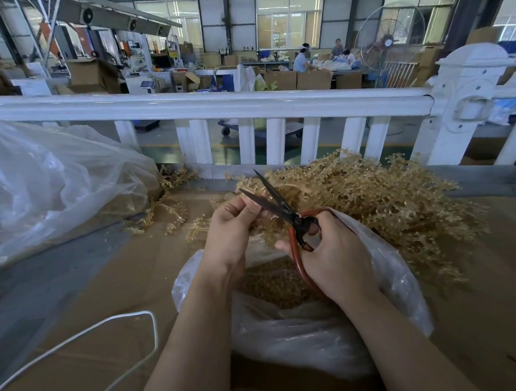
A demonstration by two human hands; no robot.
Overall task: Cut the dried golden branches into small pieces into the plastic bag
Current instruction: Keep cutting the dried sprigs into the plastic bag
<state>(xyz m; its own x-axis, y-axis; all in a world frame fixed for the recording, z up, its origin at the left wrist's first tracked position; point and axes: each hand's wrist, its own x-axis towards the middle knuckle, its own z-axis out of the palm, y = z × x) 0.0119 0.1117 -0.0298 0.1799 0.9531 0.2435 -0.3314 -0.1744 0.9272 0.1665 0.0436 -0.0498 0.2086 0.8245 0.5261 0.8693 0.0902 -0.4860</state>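
right hand (333,260) is wrapped through the red handles of the scissors (284,215), blades apart. left hand (231,229) pinches a golden sprig by the blades, over the plastic bag (316,334) of cut bits. big pile of golden branches (378,196) just behind the bag.

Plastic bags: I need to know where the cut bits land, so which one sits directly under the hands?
The small clear plastic bag nearest the camera, open-mouthed with golden pieces inside; the big crumpled clear bag lies far left.
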